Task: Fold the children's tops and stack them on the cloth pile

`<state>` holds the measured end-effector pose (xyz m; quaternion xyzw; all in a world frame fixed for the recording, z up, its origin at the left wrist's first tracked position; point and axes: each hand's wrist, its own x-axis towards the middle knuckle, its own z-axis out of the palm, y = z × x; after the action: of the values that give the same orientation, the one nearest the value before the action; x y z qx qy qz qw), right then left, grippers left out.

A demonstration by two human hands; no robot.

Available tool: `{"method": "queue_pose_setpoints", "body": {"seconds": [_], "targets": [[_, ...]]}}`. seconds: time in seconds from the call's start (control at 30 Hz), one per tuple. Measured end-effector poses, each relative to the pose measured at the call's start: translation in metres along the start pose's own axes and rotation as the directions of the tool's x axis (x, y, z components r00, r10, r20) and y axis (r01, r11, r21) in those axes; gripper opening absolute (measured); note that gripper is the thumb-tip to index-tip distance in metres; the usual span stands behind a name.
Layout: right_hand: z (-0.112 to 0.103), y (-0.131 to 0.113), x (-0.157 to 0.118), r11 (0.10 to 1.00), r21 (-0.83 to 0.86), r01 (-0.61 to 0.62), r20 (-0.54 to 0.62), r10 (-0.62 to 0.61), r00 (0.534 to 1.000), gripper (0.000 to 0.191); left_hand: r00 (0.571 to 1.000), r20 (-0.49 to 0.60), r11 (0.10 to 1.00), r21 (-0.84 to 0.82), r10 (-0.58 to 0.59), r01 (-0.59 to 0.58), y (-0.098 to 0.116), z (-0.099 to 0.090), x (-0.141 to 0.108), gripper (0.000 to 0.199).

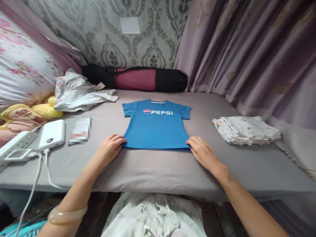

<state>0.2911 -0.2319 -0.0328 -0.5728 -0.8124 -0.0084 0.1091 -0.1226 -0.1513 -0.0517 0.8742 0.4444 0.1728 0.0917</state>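
A blue T-shirt [158, 130] with a white PEPSI print lies spread flat on the grey bed sheet, its neck towards the wall and its hem towards me. My left hand [112, 146] pinches the hem's left corner. At the opposite corner, my right hand [200, 148] has its fingers closed on the hem. Between the two hands the hem runs nearly straight, and both short sleeves lie out to the sides.
Folded white printed cloths [247, 130] lie in a stack at right. On the left are a crumpled white garment [79, 92], a power bank [52, 133], a power strip [19, 144] with white cables, and a blurred packet [80, 130]. A black and maroon long bag [135, 79] lies along the wall.
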Motion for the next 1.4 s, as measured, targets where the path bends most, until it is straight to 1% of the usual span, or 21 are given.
{"method": "queue_pose_setpoints", "body": {"seconds": [0.07, 0.17, 0.3, 0.5, 0.6, 0.7, 0.8, 0.87, 0.93, 1.0, 1.07, 1.1, 1.17, 1.2, 1.27, 1.3, 1.4], "targets": [[-0.002, 0.001, -0.001, 0.999, 0.005, 0.047, 0.018, -0.047, 0.999, 0.028, 1.000, 0.010, 1.000, -0.002, 0.000, 0.000, -0.002, -0.001, -0.001, 0.032], [-0.003, 0.004, -0.001, 0.996, 0.041, 0.082, 0.023, -0.083, 0.996, 0.029, 1.000, 0.010, 1.000, -0.002, -0.007, 0.007, -0.005, -0.001, -0.004, 0.032], [-0.002, 0.009, -0.002, 0.991, 0.101, 0.083, 0.029, -0.087, 0.996, 0.029, 1.000, 0.010, 1.000, -0.017, -0.003, 0.004, -0.006, -0.002, -0.007, 0.035], [-0.005, 0.011, -0.005, 0.984, 0.163, 0.076, 0.069, -0.088, 0.994, 0.028, 0.998, 0.055, 1.000, -0.020, 0.000, 0.001, -0.009, -0.004, -0.010, 0.036], [-0.007, 0.012, -0.006, 0.980, 0.188, 0.068, 0.087, -0.086, 0.993, 0.026, 0.997, 0.068, 0.996, -0.079, -0.028, 0.033, -0.008, -0.007, -0.011, 0.033], [-0.009, 0.012, -0.006, 0.980, 0.198, 0.035, 0.099, -0.056, 0.994, 0.024, 0.990, 0.101, 0.977, -0.178, -0.098, 0.115, 0.000, -0.015, -0.010, 0.031], [-0.014, 0.012, -0.005, 0.974, 0.228, 0.000, 0.141, -0.033, 0.989, 0.021, 0.959, 0.142, 0.918, -0.286, -0.244, 0.276, 0.008, -0.021, -0.005, 0.038], [-0.021, 0.013, -0.002, 0.970, 0.243, -0.029, 0.204, -0.022, 0.979, 0.018, 0.915, 0.131, 0.852, -0.335, -0.382, 0.403, 0.009, -0.021, 0.001, 0.043], [-0.028, 0.013, 0.005, 0.967, 0.247, -0.059, 0.284, -0.015, 0.959, 0.016, 0.863, 0.112, 0.795, -0.345, -0.493, 0.499, 0.006, -0.019, 0.008, 0.046], [-0.035, 0.013, 0.015, 0.968, 0.240, -0.079, 0.345, -0.009, 0.939, 0.020, 0.832, 0.102, 0.774, -0.317, -0.546, 0.547, 0.002, -0.014, 0.016, 0.047], [-0.037, 0.012, 0.028, 0.973, 0.212, -0.088, 0.370, 0.003, 0.929, 0.026, 0.818, 0.100, 0.775, -0.273, -0.567, 0.570, -0.001, -0.010, 0.023, 0.048], [-0.036, 0.011, 0.036, 0.977, 0.198, -0.084, 0.367, 0.006, 0.930, 0.029, 0.814, 0.100, 0.777, -0.253, -0.572, 0.577, -0.002, -0.008, 0.027, 0.048], [-0.026, 0.009, 0.052, 0.980, 0.188, -0.071, 0.311, 0.009, 0.950, 0.032, 0.809, 0.098, 0.781, -0.219, -0.579, 0.585, -0.002, -0.005, 0.033, 0.048], [-0.017, 0.008, 0.061, 0.979, 0.195, -0.061, 0.259, 0.008, 0.966, 0.034, 0.808, 0.098, 0.783, -0.204, -0.580, 0.587, -0.002, -0.004, 0.035, 0.047], [0.003, 0.006, 0.076, 0.979, 0.182, -0.089, 0.135, 0.065, 0.989, 0.040, 0.808, 0.102, 0.788, -0.181, -0.580, 0.588, -0.001, -0.003, 0.039, 0.045], [0.014, 0.006, 0.083, 0.982, 0.160, -0.104, 0.110, 0.087, 0.990, 0.046, 0.807, 0.107, 0.789, -0.172, -0.580, 0.590, -0.001, -0.002, 0.039, 0.044], [0.044, 0.007, 0.095, 0.987, 0.087, -0.138, 0.118, 0.127, 0.985, 0.062, 0.805, 0.125, 0.787, -0.168, -0.580, 0.594, 0.000, -0.003, 0.040, 0.042]]}}
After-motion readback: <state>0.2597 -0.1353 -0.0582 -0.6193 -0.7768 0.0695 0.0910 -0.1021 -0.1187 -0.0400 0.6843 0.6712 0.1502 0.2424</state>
